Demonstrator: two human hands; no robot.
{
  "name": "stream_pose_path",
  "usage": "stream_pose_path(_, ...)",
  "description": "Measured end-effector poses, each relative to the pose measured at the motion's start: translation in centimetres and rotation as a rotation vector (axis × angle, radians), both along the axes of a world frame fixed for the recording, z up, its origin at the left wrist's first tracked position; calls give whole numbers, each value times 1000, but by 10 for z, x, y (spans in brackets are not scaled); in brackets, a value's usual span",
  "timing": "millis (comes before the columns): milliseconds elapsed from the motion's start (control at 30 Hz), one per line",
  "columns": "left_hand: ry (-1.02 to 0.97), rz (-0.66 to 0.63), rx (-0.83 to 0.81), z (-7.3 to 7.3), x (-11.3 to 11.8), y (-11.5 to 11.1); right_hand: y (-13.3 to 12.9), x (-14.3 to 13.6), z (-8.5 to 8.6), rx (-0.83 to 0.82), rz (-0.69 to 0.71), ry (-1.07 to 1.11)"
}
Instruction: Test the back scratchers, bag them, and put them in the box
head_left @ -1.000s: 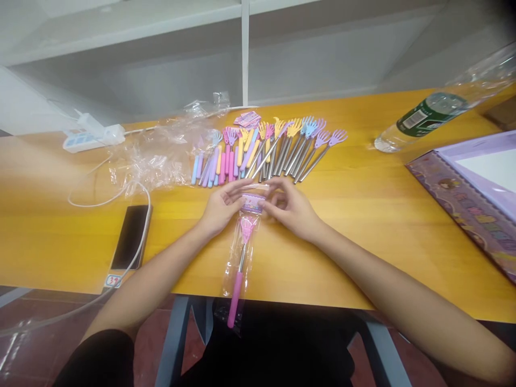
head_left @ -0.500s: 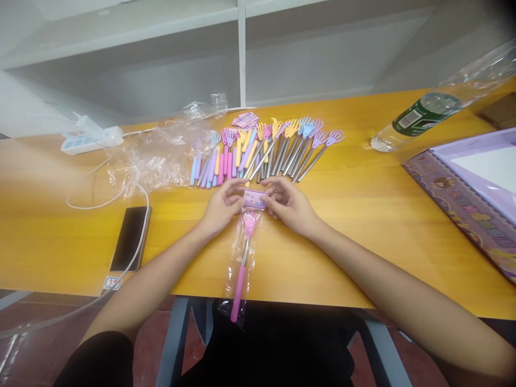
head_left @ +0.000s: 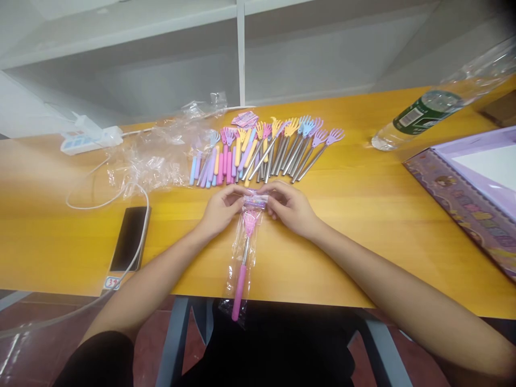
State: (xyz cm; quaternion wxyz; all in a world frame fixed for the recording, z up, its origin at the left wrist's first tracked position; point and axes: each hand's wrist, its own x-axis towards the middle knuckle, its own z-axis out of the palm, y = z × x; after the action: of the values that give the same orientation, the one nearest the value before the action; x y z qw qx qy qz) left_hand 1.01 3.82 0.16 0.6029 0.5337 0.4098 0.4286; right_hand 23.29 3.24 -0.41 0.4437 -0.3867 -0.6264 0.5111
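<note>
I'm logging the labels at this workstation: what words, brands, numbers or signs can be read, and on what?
"39", second digit slightly unclear: small tag below the phone.
Green label on the bottle: barcode visible, print too small to read.
Card at the top of the clear bag: unreadable.
Purple box: colourful lettering, too blurred.
Loose cards: too small.
</note>
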Motion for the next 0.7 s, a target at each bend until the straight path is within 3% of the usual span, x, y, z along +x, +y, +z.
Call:
stream_pose_path(467,-1,44,-82,5,0,-4,-1,3,5,-76,27,22)
stream_pose_path(700,2,71,26,2,1,-1,-1,1,4,-131,49,39)
